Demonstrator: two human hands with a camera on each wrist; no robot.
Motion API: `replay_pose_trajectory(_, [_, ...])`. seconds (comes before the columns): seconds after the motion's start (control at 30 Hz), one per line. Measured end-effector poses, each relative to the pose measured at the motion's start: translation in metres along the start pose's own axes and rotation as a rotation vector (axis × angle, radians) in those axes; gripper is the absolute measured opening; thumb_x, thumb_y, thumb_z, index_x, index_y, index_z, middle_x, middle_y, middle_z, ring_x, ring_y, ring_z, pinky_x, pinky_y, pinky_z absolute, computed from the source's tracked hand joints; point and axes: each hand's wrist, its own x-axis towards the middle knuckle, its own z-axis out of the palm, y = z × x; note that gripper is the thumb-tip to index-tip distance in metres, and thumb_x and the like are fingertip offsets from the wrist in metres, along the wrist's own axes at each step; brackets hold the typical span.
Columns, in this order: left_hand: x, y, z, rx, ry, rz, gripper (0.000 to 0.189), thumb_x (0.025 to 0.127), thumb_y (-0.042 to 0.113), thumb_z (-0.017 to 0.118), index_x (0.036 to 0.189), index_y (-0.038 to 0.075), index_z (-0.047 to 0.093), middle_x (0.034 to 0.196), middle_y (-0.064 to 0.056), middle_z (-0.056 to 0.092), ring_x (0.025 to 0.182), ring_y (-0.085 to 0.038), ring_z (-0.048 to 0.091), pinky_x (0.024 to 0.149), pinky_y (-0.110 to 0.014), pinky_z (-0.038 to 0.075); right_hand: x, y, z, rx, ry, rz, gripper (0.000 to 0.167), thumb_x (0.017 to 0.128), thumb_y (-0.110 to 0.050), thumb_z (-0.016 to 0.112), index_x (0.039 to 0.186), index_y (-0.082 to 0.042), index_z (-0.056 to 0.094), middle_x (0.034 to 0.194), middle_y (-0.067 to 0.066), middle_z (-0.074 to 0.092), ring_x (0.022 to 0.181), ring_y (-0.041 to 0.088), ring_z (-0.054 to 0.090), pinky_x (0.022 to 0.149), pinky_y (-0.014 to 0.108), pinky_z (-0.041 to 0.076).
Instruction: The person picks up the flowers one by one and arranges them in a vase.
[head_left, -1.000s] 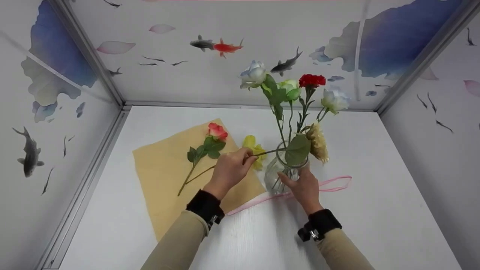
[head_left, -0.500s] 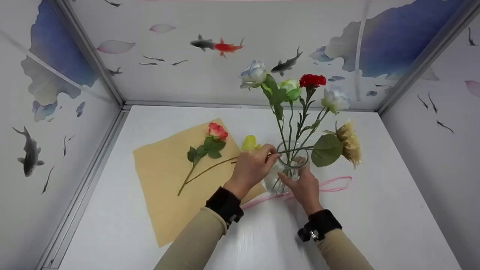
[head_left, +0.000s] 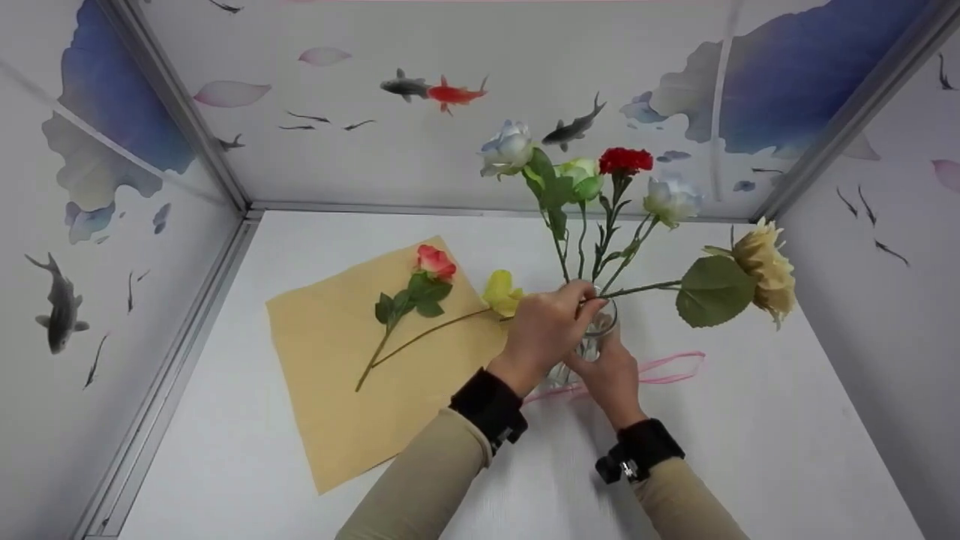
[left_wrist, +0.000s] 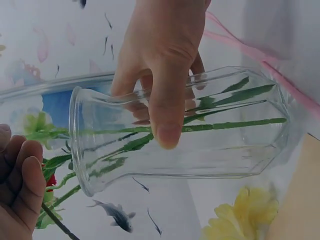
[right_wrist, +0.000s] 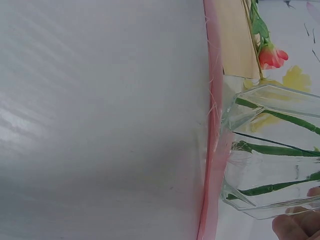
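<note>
In the head view, my left hand [head_left: 544,330] pinches the stem of a beige flower [head_left: 766,274] over the mouth of a glass vase. The stem lies nearly level and the bloom with its big leaf [head_left: 716,292] points right. My right hand [head_left: 611,375] grips the side of the vase [left_wrist: 225,157], thumb across the glass. Standing in the vase are a red carnation [head_left: 626,160], two pale blue-white roses [head_left: 507,150] and a green rose [head_left: 579,176]. Their stems show through the glass in both wrist views. My left hand partly hides the vase in the head view.
Brown paper [head_left: 322,337] lies on the left of the white table, bearing a pink-red rose [head_left: 435,261] on its stem. A yellow flower [head_left: 501,292] lies at the paper's right edge. Pink ribbon [right_wrist: 214,140] runs by the vase base. Printed walls stand behind and beside.
My left hand has moved right, carrying the beige flower from beside the vase rim out past its right side. My right hand stays in place on the vase.
</note>
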Motion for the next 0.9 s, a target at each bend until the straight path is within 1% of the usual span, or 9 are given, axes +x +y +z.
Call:
replay_pose_trajectory(0.23, [0.005, 0.010, 0.004, 0.004, -0.010, 0.006, 0.018, 0.101, 0.027, 0.066, 0.095, 0.010, 0.067, 0.069, 0.002, 0.068, 0.047, -0.006, 0.054, 0.046, -0.020, 0.040, -0.001, 0.001, 0.000, -0.004, 0.015, -0.044, 0.086, 0.085, -0.033, 0.081, 0.153, -0.003, 0.038, 0.133, 0.026, 0.064, 0.113, 0.043, 0.065, 0.093, 0.057, 0.050])
replay_pose_trajectory(0.37, [0.007, 0.014, 0.006, 0.001, -0.020, 0.011, 0.017, 0.102, 0.027, 0.066, 0.096, 0.011, 0.067, 0.069, 0.003, 0.068, 0.047, -0.006, 0.053, 0.046, -0.018, 0.038, -0.002, 0.001, 0.000, -0.001, 0.029, -0.071, 0.087, 0.084, -0.029, 0.080, 0.153, -0.002, 0.036, 0.132, 0.024, 0.065, 0.110, 0.041, 0.067, 0.090, 0.056, 0.051])
replay_pose_trajectory(0.47, [0.010, 0.017, 0.006, -0.003, -0.021, 0.021, 0.017, 0.102, 0.027, 0.066, 0.097, 0.011, 0.067, 0.066, 0.003, 0.067, 0.046, -0.005, 0.053, 0.046, -0.018, 0.037, -0.003, 0.003, 0.001, -0.006, 0.043, -0.098, 0.088, 0.084, -0.023, 0.080, 0.154, 0.000, 0.032, 0.127, 0.022, 0.068, 0.095, 0.037, 0.068, 0.083, 0.055, 0.053])
replay_pose_trajectory(0.57, [0.014, 0.020, 0.006, -0.023, -0.024, 0.032, 0.017, 0.102, 0.026, 0.065, 0.099, 0.010, 0.067, 0.067, 0.003, 0.067, 0.045, -0.005, 0.051, 0.046, -0.017, 0.036, -0.004, 0.004, 0.001, -0.010, 0.055, -0.116, 0.091, 0.084, -0.019, 0.078, 0.157, 0.002, 0.028, 0.120, 0.021, 0.070, 0.081, 0.031, 0.063, 0.075, 0.052, 0.052])
replay_pose_trajectory(0.63, [0.016, 0.022, 0.006, -0.041, -0.029, 0.039, 0.017, 0.102, 0.026, 0.065, 0.099, 0.010, 0.068, 0.068, 0.003, 0.068, 0.044, -0.004, 0.050, 0.046, -0.016, 0.035, -0.004, 0.004, 0.000, -0.020, 0.066, -0.127, 0.087, 0.085, -0.017, 0.078, 0.155, 0.004, 0.032, 0.115, 0.021, 0.071, 0.078, 0.029, 0.060, 0.072, 0.050, 0.052])
replay_pose_trajectory(0.7, [0.019, 0.025, 0.006, -0.058, -0.036, 0.044, 0.017, 0.103, 0.027, 0.064, 0.099, 0.010, 0.067, 0.071, 0.003, 0.069, 0.045, -0.004, 0.050, 0.046, -0.016, 0.036, -0.004, 0.004, 0.001, -0.059, 0.082, -0.159, 0.071, 0.086, -0.014, 0.076, 0.146, 0.007, 0.044, 0.108, 0.021, 0.071, 0.077, 0.029, 0.059, 0.070, 0.050, 0.052])
replay_pose_trajectory(0.77, [0.022, 0.027, 0.006, -0.079, -0.036, 0.043, 0.017, 0.103, 0.026, 0.063, 0.099, 0.009, 0.067, 0.072, 0.003, 0.070, 0.046, -0.004, 0.052, 0.048, -0.016, 0.038, -0.004, 0.005, 0.002, -0.131, 0.108, -0.215, 0.049, 0.086, -0.010, 0.075, 0.129, 0.008, 0.056, 0.098, 0.020, 0.069, 0.075, 0.029, 0.059, 0.067, 0.050, 0.052])
replay_pose_trajectory(0.83, [0.024, 0.028, 0.007, -0.087, -0.034, 0.044, 0.017, 0.104, 0.026, 0.063, 0.099, 0.010, 0.067, 0.071, 0.003, 0.069, 0.046, -0.004, 0.053, 0.048, -0.017, 0.039, -0.004, 0.006, 0.003, -0.217, 0.143, -0.292, 0.028, 0.086, -0.004, 0.074, 0.108, 0.007, 0.061, 0.090, 0.019, 0.066, 0.073, 0.030, 0.059, 0.064, 0.050, 0.053])
replay_pose_trajectory(0.9, [0.026, 0.030, 0.007, -0.094, -0.024, 0.047, 0.017, 0.103, 0.026, 0.063, 0.099, 0.010, 0.066, 0.069, 0.003, 0.067, 0.046, -0.004, 0.053, 0.048, -0.017, 0.037, -0.005, 0.007, 0.004, -0.288, 0.177, -0.361, 0.017, 0.084, 0.000, 0.073, 0.094, 0.005, 0.060, 0.082, 0.017, 0.061, 0.068, 0.029, 0.057, 0.059, 0.049, 0.053])
